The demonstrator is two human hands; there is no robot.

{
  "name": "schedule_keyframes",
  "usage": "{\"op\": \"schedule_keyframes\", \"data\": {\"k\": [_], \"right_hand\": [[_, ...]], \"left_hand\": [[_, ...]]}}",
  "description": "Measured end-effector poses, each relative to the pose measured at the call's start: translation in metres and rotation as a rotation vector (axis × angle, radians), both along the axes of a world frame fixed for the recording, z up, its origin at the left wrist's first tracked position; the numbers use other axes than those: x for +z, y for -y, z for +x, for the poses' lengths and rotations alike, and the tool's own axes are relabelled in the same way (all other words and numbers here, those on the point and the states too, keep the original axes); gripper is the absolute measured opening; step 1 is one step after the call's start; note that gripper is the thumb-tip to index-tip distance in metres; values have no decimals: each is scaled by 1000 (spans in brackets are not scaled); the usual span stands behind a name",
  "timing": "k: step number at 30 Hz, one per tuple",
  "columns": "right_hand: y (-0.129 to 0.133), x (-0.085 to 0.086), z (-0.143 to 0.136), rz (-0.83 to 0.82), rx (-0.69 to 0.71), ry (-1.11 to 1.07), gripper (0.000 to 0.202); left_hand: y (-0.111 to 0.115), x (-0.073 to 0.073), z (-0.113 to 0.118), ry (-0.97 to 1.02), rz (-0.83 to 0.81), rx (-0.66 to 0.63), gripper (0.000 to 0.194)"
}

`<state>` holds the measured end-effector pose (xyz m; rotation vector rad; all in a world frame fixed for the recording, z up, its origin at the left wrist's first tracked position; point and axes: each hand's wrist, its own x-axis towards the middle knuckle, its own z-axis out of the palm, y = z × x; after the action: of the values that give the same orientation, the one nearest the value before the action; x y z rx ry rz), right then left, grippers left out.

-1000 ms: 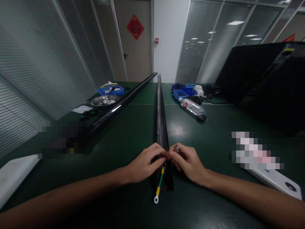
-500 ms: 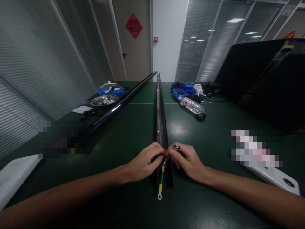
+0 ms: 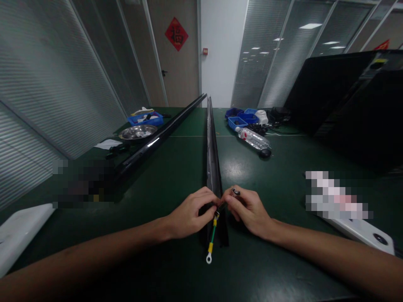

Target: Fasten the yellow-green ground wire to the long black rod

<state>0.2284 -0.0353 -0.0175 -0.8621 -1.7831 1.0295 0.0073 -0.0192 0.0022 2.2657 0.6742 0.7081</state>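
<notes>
A long dark channel-shaped strip point(image 3: 214, 163) runs away from me across the green table. At its near end a short green-and-yellow ground wire point(image 3: 214, 230) hangs toward me, with a bare ring terminal at its lower tip. My left hand point(image 3: 197, 212) is closed at the strip, thumb and fingertips beside the wire's upper end; what they pinch is hidden. Opposite, my right hand point(image 3: 247, 209) grips a slim metal tool with a shiny rounded end point(image 3: 235, 191). The tool's other end reaches down to the wire's upper terminal.
A second glossy dark bar point(image 3: 157, 140) slants along the left. Beyond it are a metal bowl point(image 3: 138, 131) and a blue tray point(image 3: 145, 118). On the right lie a plastic bottle point(image 3: 254, 139), blue bins point(image 3: 237, 122), a white phone-like object point(image 3: 362, 235) and a large black panel point(image 3: 330, 109).
The tool's rounded end in my right hand has tipped slightly up and right. The wire's lower ring has swung a little left. My left hand stays about where it was.
</notes>
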Motion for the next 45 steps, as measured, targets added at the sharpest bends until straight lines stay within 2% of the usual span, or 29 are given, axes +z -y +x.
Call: {"op": "schedule_keyframes", "data": {"k": [8,21,45], "right_hand": [[0,-4,1,-2,2,-50,26],[2,8,-2,136,-5,-17,31],[2,9,-1,189,38,43,28]], "left_hand": [[-3,-4,-1,-13,-11,3,18],[-3,-6,-2,-29,-5,-9,21],[-1,-7,-1,-2,26,-6,18]]}}
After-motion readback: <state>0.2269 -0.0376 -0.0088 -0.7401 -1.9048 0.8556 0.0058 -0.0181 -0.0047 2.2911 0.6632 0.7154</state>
